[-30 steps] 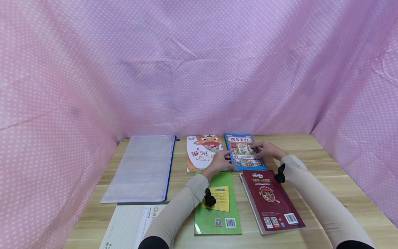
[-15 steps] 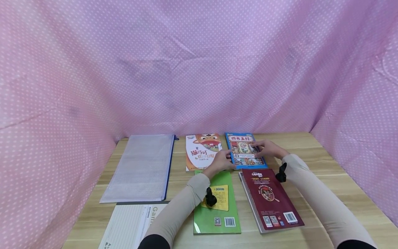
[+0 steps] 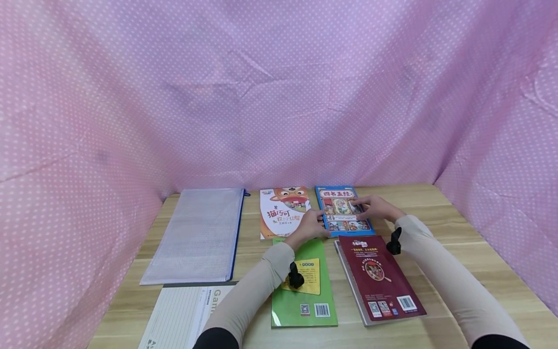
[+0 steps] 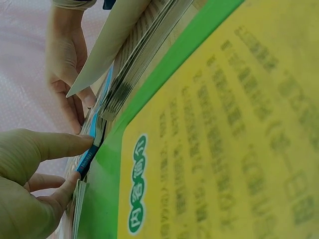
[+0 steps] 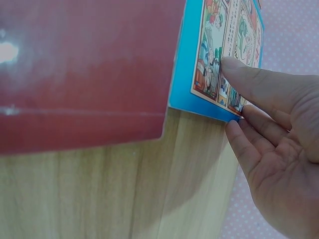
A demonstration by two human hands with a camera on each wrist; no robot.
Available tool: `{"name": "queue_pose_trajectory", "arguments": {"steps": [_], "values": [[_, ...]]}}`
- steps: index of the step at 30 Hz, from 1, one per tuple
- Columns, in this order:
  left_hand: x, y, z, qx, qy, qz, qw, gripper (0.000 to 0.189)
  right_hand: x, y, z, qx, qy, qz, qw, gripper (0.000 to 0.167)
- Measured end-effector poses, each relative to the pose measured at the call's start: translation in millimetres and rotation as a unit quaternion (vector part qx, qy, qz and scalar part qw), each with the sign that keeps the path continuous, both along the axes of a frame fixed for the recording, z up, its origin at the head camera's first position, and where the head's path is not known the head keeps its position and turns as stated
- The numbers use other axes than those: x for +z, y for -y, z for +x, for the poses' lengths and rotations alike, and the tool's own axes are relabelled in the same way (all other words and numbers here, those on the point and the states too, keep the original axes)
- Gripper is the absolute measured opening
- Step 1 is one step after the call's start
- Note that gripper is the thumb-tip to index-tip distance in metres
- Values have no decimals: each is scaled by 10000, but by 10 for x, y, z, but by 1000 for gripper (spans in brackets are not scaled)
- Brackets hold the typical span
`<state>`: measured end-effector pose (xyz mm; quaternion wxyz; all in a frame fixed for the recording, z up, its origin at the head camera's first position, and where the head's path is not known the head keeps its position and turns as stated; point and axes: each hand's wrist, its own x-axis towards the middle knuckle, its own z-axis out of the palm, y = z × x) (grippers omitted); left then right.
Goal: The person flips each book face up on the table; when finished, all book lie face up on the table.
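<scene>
A blue-bordered picture book (image 3: pixel 337 195) lies flat at the back of the table, cover up. My left hand (image 3: pixel 307 227) holds its near left corner, thumb on the near edge and fingers at the left side. In the left wrist view only a thin strip of the blue book (image 4: pixel 85 160) shows. My right hand (image 3: pixel 379 209) grips the right side. In the right wrist view, the right hand's thumb rests on the cover of the blue book (image 5: pixel 180 74), fingertips against its edge. Beside it lies a white book with a cartoon animal (image 3: pixel 279 213), partly behind my left hand.
Nearer lie a green book (image 3: pixel 305 310) under my left forearm and a maroon book (image 3: pixel 379 281) by my right one. A mesh zip pouch (image 3: pixel 200 232) lies at the left, above a lined notebook (image 3: pixel 178 310). A pink dotted cloth (image 3: pixel 279 97) hangs behind the wooden table (image 3: pixel 436 213).
Both hands stay at the blue book, which has hardly moved. The whole view has shifted very slightly.
</scene>
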<state>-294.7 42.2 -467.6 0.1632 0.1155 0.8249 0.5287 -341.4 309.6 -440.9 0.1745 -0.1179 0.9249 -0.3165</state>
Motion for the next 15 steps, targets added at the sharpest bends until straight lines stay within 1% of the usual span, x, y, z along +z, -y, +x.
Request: {"name": "queue_pose_trajectory", "arguments": {"steps": [7,15], "values": [[-5,11,5,-59,-59,-43,10000,83,-33,12,-9,-134,29,17,9999,61],[2,5,12,7,-22,-41,10000,83,-40,16,-11,-140,100,-24,9998,61]]}}
